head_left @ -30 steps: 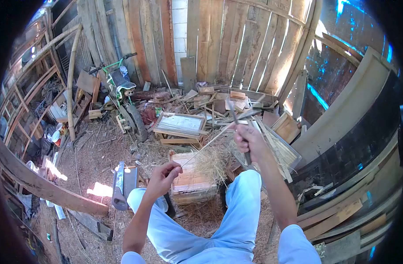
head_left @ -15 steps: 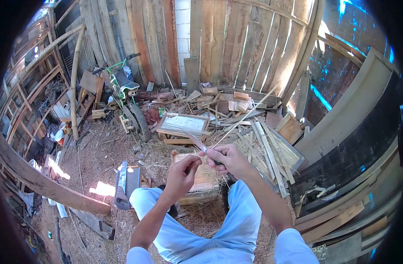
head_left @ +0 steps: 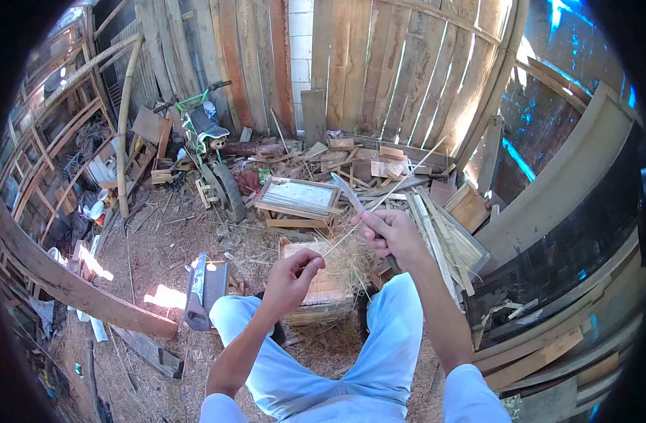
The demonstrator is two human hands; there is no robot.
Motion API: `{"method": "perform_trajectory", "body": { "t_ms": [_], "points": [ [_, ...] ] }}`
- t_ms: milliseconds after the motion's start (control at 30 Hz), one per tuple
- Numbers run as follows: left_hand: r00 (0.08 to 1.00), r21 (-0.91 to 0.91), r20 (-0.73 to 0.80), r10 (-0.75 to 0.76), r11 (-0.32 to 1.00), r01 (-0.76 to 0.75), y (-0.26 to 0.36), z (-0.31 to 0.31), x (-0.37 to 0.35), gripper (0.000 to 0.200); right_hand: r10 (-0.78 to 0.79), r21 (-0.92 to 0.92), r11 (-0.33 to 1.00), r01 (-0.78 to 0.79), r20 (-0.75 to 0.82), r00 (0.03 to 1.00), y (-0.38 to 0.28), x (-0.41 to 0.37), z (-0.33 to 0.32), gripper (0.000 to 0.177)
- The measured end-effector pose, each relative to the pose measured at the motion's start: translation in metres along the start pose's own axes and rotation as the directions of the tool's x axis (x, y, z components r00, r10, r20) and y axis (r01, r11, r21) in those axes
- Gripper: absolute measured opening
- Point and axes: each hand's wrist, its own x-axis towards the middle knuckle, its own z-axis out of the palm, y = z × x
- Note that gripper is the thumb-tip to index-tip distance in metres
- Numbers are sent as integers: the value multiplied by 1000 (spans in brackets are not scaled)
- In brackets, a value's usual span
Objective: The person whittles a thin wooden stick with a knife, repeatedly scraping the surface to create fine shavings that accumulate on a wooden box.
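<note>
A long thin wooden strip (head_left: 411, 173) runs up and to the right from my left hand (head_left: 292, 282), whose thumb and fingers pinch its lower end. My right hand (head_left: 396, 238) is wrapped round the handle of a knife (head_left: 348, 193). The blade points up and to the left, away from me, and the strip passes right at the hand and the base of the blade. Below both hands, between my knees, is a low wooden box (head_left: 327, 290) with thin shavings (head_left: 354, 262) heaped about it.
A handsaw (head_left: 196, 296) leans by my left knee. Ahead lie a framed panel (head_left: 298, 195) and piled wood scraps (head_left: 379, 166), with a small motorbike (head_left: 213, 155) at the left. Long boards (head_left: 432, 240) lie to the right, and a curved beam (head_left: 90, 292) spans the left side.
My right hand has moved right and slightly up with the knife, away from my left hand. More of the strip shows between them, and the blade now points more steeply upward.
</note>
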Motion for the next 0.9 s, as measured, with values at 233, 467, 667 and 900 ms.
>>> {"method": "perform_trajectory", "body": {
  "t_ms": [233,467,667,900],
  "points": [
    [997,43,71,-39,998,36,-3,-7,-1,16,54,103,993,-53,-2,999,-2,0,-11,29],
    [977,-53,158,-147,986,157,-23,-32,-12,17,19,94,996,-12,-74,997,-9,0,-36,28],
    [955,-52,172,-244,965,256,-31,-56,-17,20,-71,23,997,80,-261,963,-17,-1,-88,30],
    [971,-108,200,-129,982,152,-35,-38,0,21,-110,93,988,120,-106,988,-9,-3,-58,32]
  ]
}}
